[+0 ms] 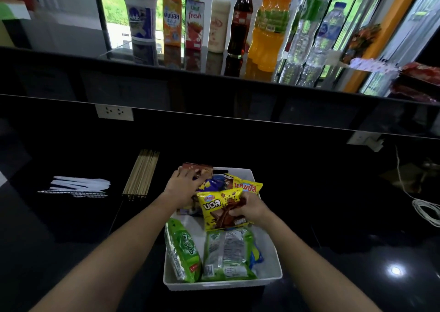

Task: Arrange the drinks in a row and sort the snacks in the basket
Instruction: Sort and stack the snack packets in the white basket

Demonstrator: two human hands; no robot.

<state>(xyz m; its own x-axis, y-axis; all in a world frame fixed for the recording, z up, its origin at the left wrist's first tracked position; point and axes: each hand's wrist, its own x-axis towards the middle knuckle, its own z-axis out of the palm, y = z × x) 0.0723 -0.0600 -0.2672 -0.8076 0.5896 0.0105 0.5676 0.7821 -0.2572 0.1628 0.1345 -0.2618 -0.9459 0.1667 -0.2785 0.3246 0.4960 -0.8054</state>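
Two hands (214,197) – two yellow packets (221,210)

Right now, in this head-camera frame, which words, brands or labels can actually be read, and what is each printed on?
"fresh", under a smaller word that looks like "Unif": red juice carton on the ledge.
Thai lettering: orange carton, legible as script only.
Letters ending "ick": blue and white cup, partly blurred.
Large Thai word: yellow snack bag gripped by the right hand.
Red Thai word: second yellow bag.
Bottle labels and green packets: too blurred.
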